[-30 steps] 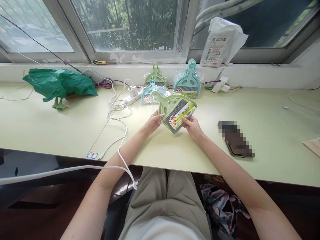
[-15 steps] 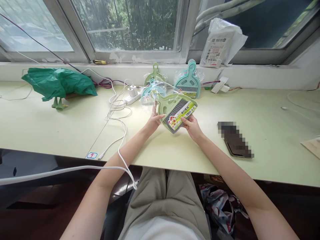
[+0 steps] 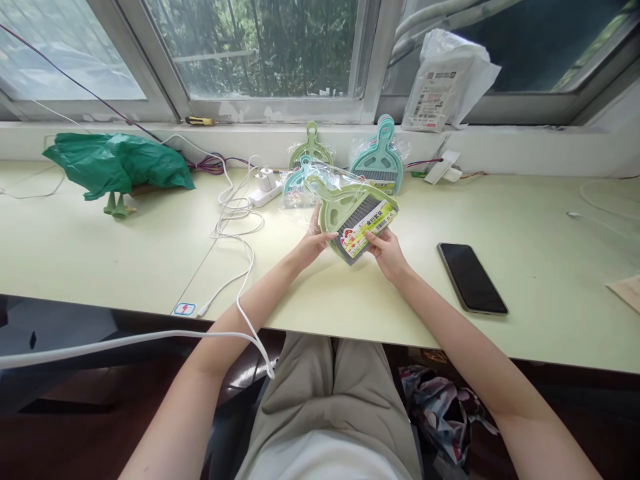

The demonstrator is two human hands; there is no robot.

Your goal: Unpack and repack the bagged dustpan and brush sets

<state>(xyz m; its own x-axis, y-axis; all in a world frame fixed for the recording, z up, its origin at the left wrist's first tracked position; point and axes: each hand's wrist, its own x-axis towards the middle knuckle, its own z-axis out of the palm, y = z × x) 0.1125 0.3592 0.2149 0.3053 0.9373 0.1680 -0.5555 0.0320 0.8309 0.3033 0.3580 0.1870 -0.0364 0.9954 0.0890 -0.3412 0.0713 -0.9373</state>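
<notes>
Between my two hands is a green dustpan and brush set (image 3: 345, 208) in clear plastic wrap, tilted, its handle toward the upper left. Grey bristles and a printed label show on its face. My left hand (image 3: 314, 241) grips its left side, thumb in front and fingers partly hidden behind. At the lower right edge my right hand (image 3: 384, 250) pinches it with the thumb over the label. Just behind, a wrapped blue set (image 3: 299, 180) is partly covered by it. Farther back are another green set (image 3: 311, 143) and a stack of turquoise sets (image 3: 379, 157).
A dark-screened phone (image 3: 473, 279) lies right on the table (image 3: 550, 267). White cables (image 3: 245, 250) and a power strip (image 3: 266, 193) are to the left, beyond them a green plastic bag (image 3: 120, 163). A white package (image 3: 437, 90) leans on the window; a yellow-handled tool (image 3: 199, 121) rests on the sill.
The held green set has shifted slightly to the right with both hands still on it. The view has moved a little; other things stay in place.
</notes>
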